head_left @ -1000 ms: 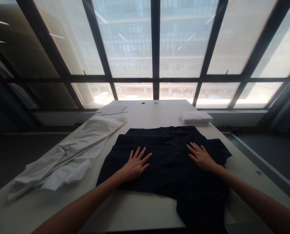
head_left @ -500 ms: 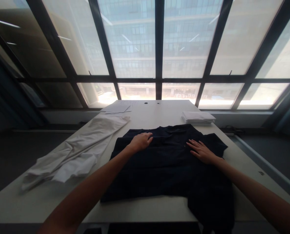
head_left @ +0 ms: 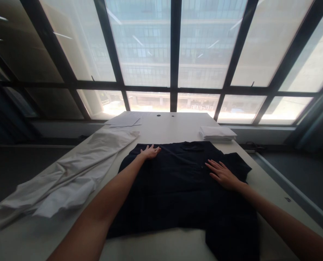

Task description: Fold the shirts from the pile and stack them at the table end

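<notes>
A dark navy shirt (head_left: pixel 172 195) lies spread on the white table (head_left: pixel 161 127), with one sleeve pointing out at the right and another part hanging toward the near edge. Near its far left edge, my left hand (head_left: pixel 150 152) rests on the cloth with fingers spread. My right hand (head_left: pixel 223 174) lies flat on the right part of the shirt, fingers stretched out toward the left. Neither hand grips anything.
On the table's left side lies a crumpled white garment (head_left: pixel 69 174). Behind it are some paper sheets (head_left: pixel 124 119). A folded white cloth stack (head_left: pixel 218 133) sits at the right edge. Large windows (head_left: pixel 145 47) stand beyond the table.
My left hand has slid left and opened its fingers. The shirt's far left edge is smoother and spread farther. My right hand stays on the shirt, and the view has tilted slightly.
</notes>
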### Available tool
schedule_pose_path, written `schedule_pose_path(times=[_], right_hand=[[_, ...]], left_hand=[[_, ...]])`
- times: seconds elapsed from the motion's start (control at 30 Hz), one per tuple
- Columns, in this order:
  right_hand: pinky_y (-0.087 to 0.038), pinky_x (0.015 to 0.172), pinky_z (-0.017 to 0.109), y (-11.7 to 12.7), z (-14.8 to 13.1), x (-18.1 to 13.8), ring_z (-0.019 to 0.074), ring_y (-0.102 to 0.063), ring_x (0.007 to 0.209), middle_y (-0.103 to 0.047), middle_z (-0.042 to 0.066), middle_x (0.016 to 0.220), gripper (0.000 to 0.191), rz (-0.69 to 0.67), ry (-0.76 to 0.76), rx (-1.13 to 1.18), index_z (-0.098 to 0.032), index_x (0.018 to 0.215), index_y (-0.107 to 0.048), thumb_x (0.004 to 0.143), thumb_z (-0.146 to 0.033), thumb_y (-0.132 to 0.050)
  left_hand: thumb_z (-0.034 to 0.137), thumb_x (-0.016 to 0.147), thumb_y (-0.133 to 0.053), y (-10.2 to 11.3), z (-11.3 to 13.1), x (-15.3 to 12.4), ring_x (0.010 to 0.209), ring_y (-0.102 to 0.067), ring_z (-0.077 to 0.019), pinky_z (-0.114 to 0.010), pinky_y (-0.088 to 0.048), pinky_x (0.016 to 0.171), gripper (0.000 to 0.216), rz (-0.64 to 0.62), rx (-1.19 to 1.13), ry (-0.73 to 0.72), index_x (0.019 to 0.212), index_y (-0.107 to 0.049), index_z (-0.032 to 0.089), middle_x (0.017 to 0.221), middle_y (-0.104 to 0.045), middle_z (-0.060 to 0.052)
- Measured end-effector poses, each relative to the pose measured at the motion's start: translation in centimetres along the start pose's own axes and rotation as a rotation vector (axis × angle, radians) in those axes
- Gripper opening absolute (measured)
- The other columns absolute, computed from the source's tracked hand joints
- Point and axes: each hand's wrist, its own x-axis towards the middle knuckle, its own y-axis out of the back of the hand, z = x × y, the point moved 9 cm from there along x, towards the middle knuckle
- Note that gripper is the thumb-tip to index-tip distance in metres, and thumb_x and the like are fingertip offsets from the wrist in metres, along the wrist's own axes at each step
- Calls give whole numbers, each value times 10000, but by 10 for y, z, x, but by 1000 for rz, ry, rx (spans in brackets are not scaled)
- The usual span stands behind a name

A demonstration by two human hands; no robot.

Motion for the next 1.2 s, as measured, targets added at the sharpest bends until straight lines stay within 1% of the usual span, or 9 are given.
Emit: schedule_pose_path(times=[0.23, 0.33, 0.43, 0.57, 0.77, 0.93, 1.0, 1.1, 1.2], right_hand=[[-150, 1243, 557, -1, -6, -16, 263, -229, 1536, -243, 37, 1671, 595, 32, -51, 22, -322, 1595, -322, 1039, -532, -344], [-229, 1227, 553, 7, -8, -13, 286, -342, 1493, -395, 60, 1609, 563, 72, -88, 129, -281, 1521, -482, 1034, -533, -356], [-392, 1157, 470, 27, 0, 8, 284, -550, 1340, -626, 100, 1415, 486, 196, -177, 237, -220, 1377, -642, 1026, -448, -395], [-441, 1109, 395, 53, 4, 67, 265, -616, 1237, -688, 107, 1304, 390, 310, -222, 196, -194, 1295, -683, 950, -268, -516], [-431, 1080, 382, 46, -16, 157, 282, -587, 1257, -663, 100, 1348, 507, 62, -78, 104, -213, 1343, -639, 838, -205, -684], [-465, 929, 365, 55, -1, 190, 260, -681, 953, -758, 45, 963, 266, -155, -162, 45, -217, 1019, -760, 758, -164, -761], [-442, 948, 380, 81, 16, 196, 261, -659, 976, -753, 66, 970, 214, -54, -281, 2, -200, 974, -756, 763, -186, -790], [-363, 1025, 522, 121, 35, 194, 343, -528, 1215, -634, 216, 1295, 408, 193, -470, -86, -123, 1293, -623, 915, -269, -675], [-295, 1062, 597, 128, 29, 184, 387, -370, 1361, -428, 304, 1486, 520, 340, -542, -148, -63, 1504, -381, 1022, -245, -454]], left_hand=[[702, 991, -213, -12, -7, -22, 1560, -87, -358, -699, -103, 1180, 689, 243, 94, -32, 1608, -241, 396, 1703, -119, -31], [673, 1006, -223, -17, -11, -31, 1561, -108, -342, -675, -121, 1191, 663, 264, 108, -41, 1605, -257, 390, 1700, -149, -26], [661, 1012, -230, -17, -13, -37, 1560, -113, -344, -670, -124, 1193, 656, 267, 106, -42, 1606, -263, 383, 1699, -157, -25], [659, 1012, -227, -16, -15, -43, 1560, -115, -342, -670, -125, 1194, 656, 266, 103, -25, 1606, -260, 383, 1699, -155, -21], [636, 1016, -242, -17, -17, -53, 1561, -124, -327, -658, -118, 1203, 640, 281, 92, 3, 1601, -281, 380, 1695, -173, -8], [632, 1015, -252, -18, -17, -57, 1559, -134, -325, -655, -130, 1205, 633, 299, 81, 2, 1595, -300, 383, 1692, -187, -1], [629, 1016, -252, -19, -16, -57, 1559, -134, -328, -654, -134, 1205, 630, 305, 83, 1, 1593, -306, 383, 1691, -191, 2], [627, 1017, -250, -18, -15, -58, 1557, -138, -333, -651, -138, 1205, 629, 308, 88, -1, 1593, -310, 380, 1691, -194, 1], [629, 1018, -246, -18, -15, -58, 1556, -147, -332, -649, -142, 1205, 630, 313, 95, -2, 1593, -307, 380, 1689, -202, -3]])
